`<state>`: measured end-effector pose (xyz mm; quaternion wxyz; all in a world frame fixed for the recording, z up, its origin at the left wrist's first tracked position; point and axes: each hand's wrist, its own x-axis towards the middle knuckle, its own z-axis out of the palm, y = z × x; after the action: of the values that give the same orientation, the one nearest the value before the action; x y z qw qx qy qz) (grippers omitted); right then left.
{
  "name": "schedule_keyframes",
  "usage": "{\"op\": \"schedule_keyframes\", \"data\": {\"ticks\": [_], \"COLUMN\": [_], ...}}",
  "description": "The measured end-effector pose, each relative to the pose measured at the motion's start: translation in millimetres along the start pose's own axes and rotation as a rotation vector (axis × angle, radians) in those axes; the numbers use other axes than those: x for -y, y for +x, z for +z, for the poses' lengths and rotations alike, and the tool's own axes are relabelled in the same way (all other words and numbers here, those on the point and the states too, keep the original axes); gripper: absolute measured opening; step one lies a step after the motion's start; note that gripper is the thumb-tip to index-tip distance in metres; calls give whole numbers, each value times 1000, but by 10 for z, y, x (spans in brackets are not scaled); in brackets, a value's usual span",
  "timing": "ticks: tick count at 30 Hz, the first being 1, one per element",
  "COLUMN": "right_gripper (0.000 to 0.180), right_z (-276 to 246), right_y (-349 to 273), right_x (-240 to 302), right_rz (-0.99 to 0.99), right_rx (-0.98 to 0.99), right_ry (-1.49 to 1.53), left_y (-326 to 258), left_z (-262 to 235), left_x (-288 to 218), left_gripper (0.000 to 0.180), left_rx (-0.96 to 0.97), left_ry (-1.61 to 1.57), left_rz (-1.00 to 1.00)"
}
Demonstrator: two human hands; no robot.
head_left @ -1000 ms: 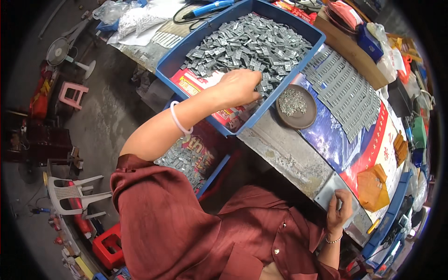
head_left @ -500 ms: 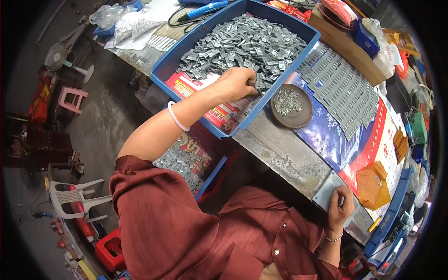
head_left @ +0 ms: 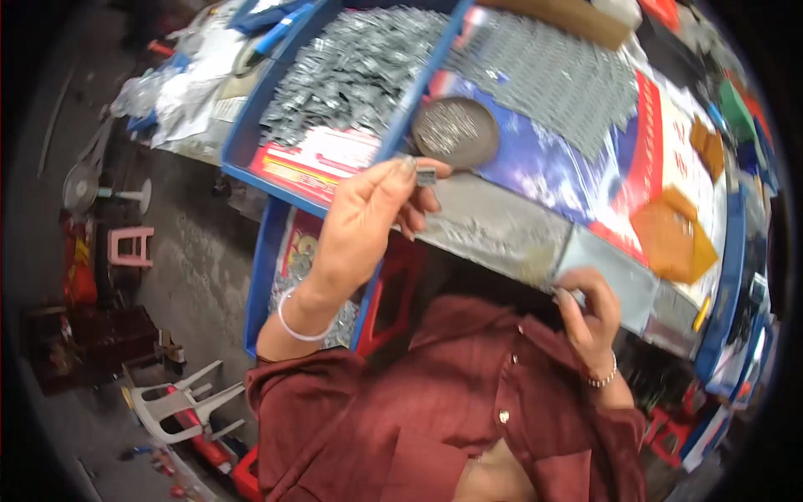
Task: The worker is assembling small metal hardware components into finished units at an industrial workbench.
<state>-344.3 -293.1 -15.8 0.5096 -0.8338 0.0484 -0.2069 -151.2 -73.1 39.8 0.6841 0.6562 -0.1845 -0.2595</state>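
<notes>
Head view: left hand (head_left: 360,222), just past twelve o'clock, pinches small grey rectangular piece (head_left: 427,176) thumb to finger, near round brown bowl (head_left: 487,138) of silver bits (head_left: 447,127). Right hand (head_left: 590,309), between three and four, half curled; contents, cannot tell. Looks well under way, far from finished: many flat grey pieces in rows (head_left: 552,84) at one; big loose grey heap (head_left: 347,75) remains in blue plastic tray (head_left: 274,187) at eleven.

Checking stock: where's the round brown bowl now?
The round brown bowl is upper-centre in the head view, right of the blue rectangular tray, just beyond the left hand.
</notes>
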Motion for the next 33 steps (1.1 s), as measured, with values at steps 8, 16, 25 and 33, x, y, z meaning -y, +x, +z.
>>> {"op": "schedule_keyframes", "data": {"ticks": [8,16,25,33], "right_gripper": [17,18,14,12], "right_z": [227,82,-92,-204], "right_y": [-39,-291,-332,-426], "right_x": [91,-122,-180,-207], "right_rz": [400,584,711,595], "right_rx": [147,53,65,126], "right_ry": [596,796,932,854], "left_y": [-394,-428,-452,-474], "left_z": [900,1222,1414,1516], "left_x": [605,776,783,764], "left_gripper": [42,38,45,26], "left_rx": [165,238,219,228], "left_ry": [-205,-140,-228,-132], "left_rz": [-186,-236,-325,-292]}}
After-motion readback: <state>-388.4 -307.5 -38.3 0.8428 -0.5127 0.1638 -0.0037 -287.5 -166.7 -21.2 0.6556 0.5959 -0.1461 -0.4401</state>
